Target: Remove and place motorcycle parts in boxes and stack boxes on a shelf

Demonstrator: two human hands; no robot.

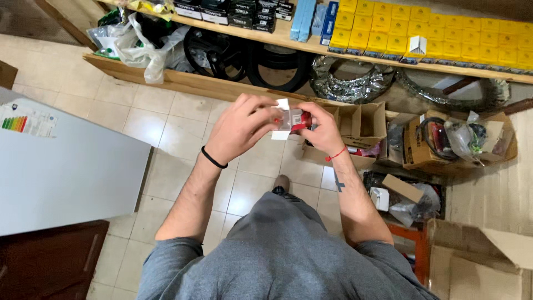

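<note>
At upper centre of the frame, the small red-and-white box (293, 118) sits between both hands, long axis roughly left-right, white flaps open above and below, the left hand (240, 129) and right hand (321, 129) each closed on one end, equally near.

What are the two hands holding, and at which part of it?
Both hands hold one small red and white cardboard box with open white flaps. The left hand grips its left side, and the right hand grips its right side.
</note>
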